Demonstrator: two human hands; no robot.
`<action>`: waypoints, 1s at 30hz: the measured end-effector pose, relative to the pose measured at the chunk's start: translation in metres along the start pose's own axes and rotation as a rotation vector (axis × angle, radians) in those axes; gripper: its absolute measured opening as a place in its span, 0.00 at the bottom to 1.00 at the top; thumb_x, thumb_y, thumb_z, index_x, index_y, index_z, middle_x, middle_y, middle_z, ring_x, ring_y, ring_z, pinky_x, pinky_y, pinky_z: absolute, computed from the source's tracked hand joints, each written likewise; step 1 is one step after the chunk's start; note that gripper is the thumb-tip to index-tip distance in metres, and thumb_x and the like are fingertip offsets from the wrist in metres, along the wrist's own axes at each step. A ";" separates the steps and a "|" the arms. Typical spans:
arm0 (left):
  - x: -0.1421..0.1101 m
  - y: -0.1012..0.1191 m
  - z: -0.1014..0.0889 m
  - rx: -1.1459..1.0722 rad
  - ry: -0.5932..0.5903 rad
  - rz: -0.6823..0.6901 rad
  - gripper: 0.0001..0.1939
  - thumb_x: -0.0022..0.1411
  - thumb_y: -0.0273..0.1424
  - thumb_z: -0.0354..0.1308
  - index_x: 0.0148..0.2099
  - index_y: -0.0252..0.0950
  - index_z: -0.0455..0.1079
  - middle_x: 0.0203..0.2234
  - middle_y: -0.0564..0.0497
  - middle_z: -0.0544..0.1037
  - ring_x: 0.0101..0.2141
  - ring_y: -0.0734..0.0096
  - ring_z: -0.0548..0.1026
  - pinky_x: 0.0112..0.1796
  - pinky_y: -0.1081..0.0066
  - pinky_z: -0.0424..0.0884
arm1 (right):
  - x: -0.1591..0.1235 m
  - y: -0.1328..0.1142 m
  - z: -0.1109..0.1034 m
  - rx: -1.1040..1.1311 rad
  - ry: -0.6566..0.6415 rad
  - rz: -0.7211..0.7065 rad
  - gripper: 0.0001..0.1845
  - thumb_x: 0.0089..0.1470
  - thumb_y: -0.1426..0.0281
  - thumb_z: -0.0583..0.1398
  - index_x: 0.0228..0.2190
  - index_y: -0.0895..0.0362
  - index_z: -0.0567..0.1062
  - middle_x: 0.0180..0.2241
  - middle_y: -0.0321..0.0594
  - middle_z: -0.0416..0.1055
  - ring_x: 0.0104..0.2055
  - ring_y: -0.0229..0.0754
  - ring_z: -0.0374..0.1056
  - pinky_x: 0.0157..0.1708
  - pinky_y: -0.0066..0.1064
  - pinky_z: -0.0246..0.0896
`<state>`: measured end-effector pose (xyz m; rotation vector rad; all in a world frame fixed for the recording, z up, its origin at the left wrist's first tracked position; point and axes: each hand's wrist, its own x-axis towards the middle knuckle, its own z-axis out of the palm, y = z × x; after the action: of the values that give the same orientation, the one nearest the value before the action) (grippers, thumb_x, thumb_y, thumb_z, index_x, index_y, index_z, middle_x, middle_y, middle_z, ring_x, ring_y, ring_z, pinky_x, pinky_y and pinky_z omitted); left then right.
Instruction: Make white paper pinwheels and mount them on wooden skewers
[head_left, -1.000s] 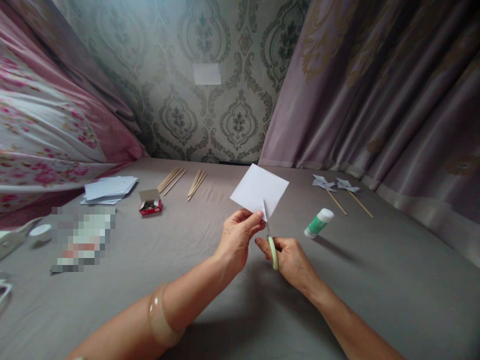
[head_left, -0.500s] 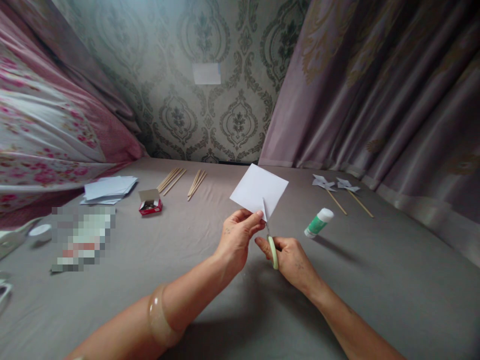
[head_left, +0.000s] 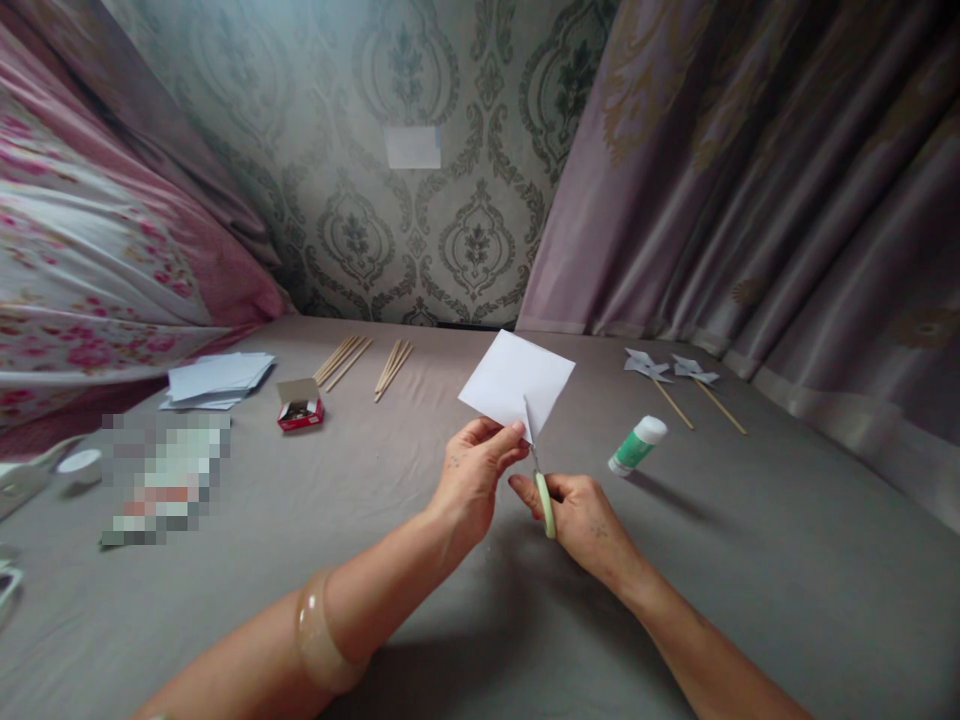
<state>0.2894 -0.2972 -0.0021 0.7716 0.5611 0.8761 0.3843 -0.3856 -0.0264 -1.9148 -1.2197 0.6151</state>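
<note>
My left hand pinches a square sheet of white paper near its lowest corner, holding it up above the grey cloth. My right hand grips a pair of scissors with pale green handles. One blade lies over the paper's face, running in from the corner beside my left fingertips; the other blade is hidden behind the sheet. A green and white glue stick stands tilted in view to the right of my right hand.
Two paper pinwheels on sticks lie at the back right. Farther left are several wooden sticks, an open small red box, a stack of white paper, a white round lid-like thing and a blurred-out item.
The paper and scissors have shifted very slightly to the left and the paper's top corner a little lower. Both hands keep their grips.
</note>
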 end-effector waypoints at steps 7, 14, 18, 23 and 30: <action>0.005 0.006 -0.001 0.019 0.034 0.037 0.12 0.41 0.32 0.69 0.25 0.32 0.70 0.22 0.54 0.73 0.24 0.79 0.69 0.29 0.76 0.65 | -0.003 -0.002 0.001 -0.101 -0.179 -0.056 0.25 0.54 0.48 0.53 0.22 0.57 0.66 0.19 0.34 0.62 0.23 0.36 0.56 0.25 0.28 0.48; 0.027 0.017 -0.014 0.019 0.086 0.052 0.09 0.36 0.28 0.61 0.23 0.34 0.64 0.23 0.55 0.72 0.26 0.76 0.68 0.30 0.74 0.66 | 0.001 -0.006 -0.009 0.134 0.175 -0.073 0.33 0.54 0.42 0.46 0.23 0.57 0.69 0.19 0.36 0.62 0.24 0.39 0.58 0.26 0.30 0.54; 0.036 0.013 -0.026 0.116 0.049 -0.034 0.07 0.35 0.28 0.57 0.21 0.35 0.61 0.20 0.56 0.67 0.25 0.76 0.65 0.28 0.73 0.67 | 0.010 0.002 -0.019 0.229 0.356 0.001 0.33 0.50 0.40 0.49 0.22 0.57 0.72 0.17 0.35 0.61 0.23 0.39 0.58 0.26 0.31 0.53; 0.040 0.004 -0.036 0.270 -0.014 -0.051 0.06 0.35 0.28 0.55 0.20 0.36 0.60 0.15 0.60 0.58 0.19 0.80 0.55 0.21 0.77 0.59 | 0.018 0.013 -0.020 0.376 0.373 -0.009 0.23 0.47 0.49 0.58 0.19 0.56 0.67 0.17 0.30 0.56 0.22 0.36 0.53 0.24 0.29 0.50; 0.043 -0.002 -0.044 0.378 -0.060 -0.017 0.03 0.35 0.27 0.54 0.18 0.35 0.62 0.13 0.59 0.56 0.16 0.82 0.50 0.17 0.77 0.45 | 0.019 0.005 -0.017 0.568 0.337 0.071 0.16 0.35 0.58 0.63 0.21 0.57 0.68 0.17 0.28 0.56 0.21 0.33 0.51 0.22 0.27 0.48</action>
<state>0.2821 -0.2458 -0.0351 1.1305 0.6892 0.7370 0.4069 -0.3757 -0.0205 -1.5029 -0.6725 0.5708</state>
